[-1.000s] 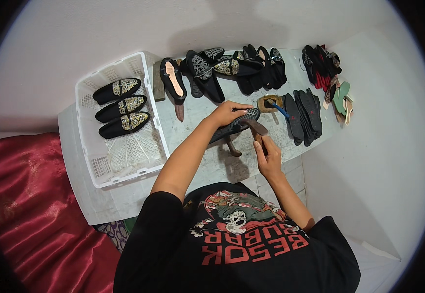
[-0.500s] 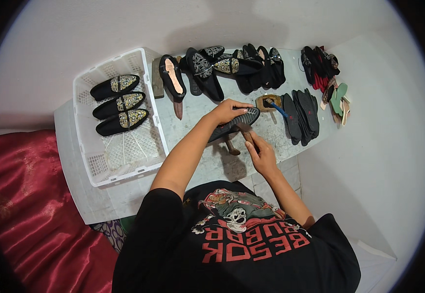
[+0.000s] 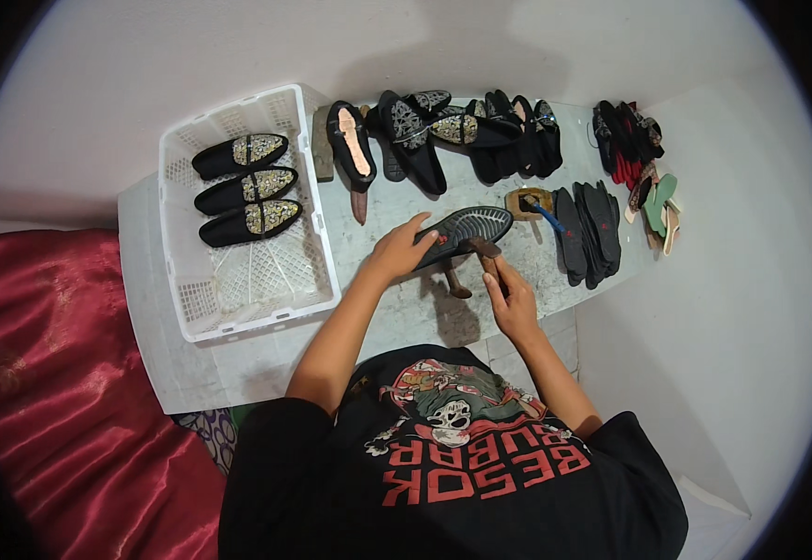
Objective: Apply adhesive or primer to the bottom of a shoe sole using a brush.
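Observation:
A black shoe (image 3: 477, 225) is held sole up over the middle of the table, its ribbed sole facing me. My left hand (image 3: 400, 252) grips its left end, thumb and fingers about the edges. In my right hand (image 3: 515, 306) is a hammer (image 3: 484, 249), held by the handle, its head at the near edge of the sole. Whether the head touches the sole I cannot tell. Under the shoe a brown foot-shaped support (image 3: 457, 281) sticks out, the rest of it hidden. Just right of the shoe's tip stands a glue container (image 3: 523, 204) with a blue-handled brush (image 3: 549, 218).
A white plastic crate (image 3: 338, 271) at left holds three black shoes (image 3: 253, 187) with glittering fronts. More black shoes (image 3: 406, 131) line the table's back edge. Stacked black soles (image 3: 595, 233) lie at right, with green and cream pieces (image 3: 659, 210) beyond. Red satin cloth (image 3: 61, 373) hangs at left.
My left hand has slid from the top of the sole toward the shoe's left end, uncovering more sole. The hammer head has shifted slightly and shows more clearly. The whole view has shifted a little.

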Tool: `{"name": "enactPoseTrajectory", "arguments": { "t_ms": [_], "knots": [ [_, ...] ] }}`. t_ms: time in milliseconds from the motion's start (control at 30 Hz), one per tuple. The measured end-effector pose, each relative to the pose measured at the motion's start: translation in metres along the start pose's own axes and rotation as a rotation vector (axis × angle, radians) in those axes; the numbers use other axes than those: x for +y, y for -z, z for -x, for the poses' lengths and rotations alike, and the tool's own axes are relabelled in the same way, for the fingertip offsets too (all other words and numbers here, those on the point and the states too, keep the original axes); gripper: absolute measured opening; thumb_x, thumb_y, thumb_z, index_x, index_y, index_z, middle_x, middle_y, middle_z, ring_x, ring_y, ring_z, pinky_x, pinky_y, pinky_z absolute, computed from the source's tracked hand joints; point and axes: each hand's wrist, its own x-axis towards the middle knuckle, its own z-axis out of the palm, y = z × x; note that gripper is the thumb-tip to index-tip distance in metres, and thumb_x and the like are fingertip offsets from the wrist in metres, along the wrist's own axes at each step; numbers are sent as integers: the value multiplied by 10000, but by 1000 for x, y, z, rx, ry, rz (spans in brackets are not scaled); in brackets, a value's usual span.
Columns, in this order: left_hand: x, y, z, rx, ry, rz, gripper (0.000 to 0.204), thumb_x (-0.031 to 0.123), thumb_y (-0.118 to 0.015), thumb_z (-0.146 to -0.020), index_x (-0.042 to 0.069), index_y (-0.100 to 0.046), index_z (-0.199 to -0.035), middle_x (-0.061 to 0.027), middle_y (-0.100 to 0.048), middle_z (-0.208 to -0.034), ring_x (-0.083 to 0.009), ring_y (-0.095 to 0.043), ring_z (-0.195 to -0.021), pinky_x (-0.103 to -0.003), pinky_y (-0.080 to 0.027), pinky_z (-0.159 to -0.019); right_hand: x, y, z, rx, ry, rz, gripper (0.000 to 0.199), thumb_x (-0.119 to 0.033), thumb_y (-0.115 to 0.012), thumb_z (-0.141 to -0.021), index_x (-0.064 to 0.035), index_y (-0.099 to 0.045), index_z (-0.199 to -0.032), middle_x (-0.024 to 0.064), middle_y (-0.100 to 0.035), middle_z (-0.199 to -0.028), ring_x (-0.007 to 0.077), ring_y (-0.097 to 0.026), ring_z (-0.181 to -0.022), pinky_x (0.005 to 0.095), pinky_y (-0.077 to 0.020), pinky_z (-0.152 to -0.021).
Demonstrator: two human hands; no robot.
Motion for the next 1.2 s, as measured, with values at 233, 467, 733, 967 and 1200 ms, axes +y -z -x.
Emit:
{"name": "enactPoseTrajectory", "arguments": {
  "t_ms": [233,467,733,967,1200],
  "knots": [
    [-28,-9,46,15,270,192,581,489,-625,-1014,57,-540,-1394,-135,-684,-1002,-203,-731,-860,-369,-566,-750,-15,3,-5,15,28,-46,372,-166,-652,-1007,-9,-628,-1343,220,-711,-1073,385,-702,-916,410,-547,-800],
    [-31,-21,48,51,319,621,517,431,-637,-1027,74,-472,-1363,-101,-647,-1008,-131,-673,-650,-257,-526,-503,-21,-17,-1,3,106,9,388,-163,-650,-995,-38,-626,-1362,213,-712,-1062,394,-706,-911,436,-553,-781],
    [-17,-14,50,45,333,567,481,424,-636,-1025,86,-492,-1335,-81,-638,-932,-122,-653,-622,-264,-498,-458,-24,-17,3,-40,33,18,400,-183,-657,-1010,11,-621,-1357,225,-714,-1085,362,-715,-952,403,-548,-821],
    [-35,-23,48,66,241,466,372,389,-593,-1053,115,-521,-1294,-41,-622,-897,-117,-636,-719,-281,-508,-604,-27,-17,-8,-54,6,83,424,-211,-621,-1015,-87,-592,-1420,190,-717,-1062,384,-710,-929,436,-554,-795],
    [-24,-21,62,0,291,1059,431,349,-449,-1113,254,-451,-1533,-18,-645,-1204,-123,-610,-1054,-289,-483,-775,-36,-14,4,-60,-35,50,407,-191,-657,-1006,4,-624,-1362,225,-718,-1060,366,-709,-908,403,-542,-804]
  ]
}}
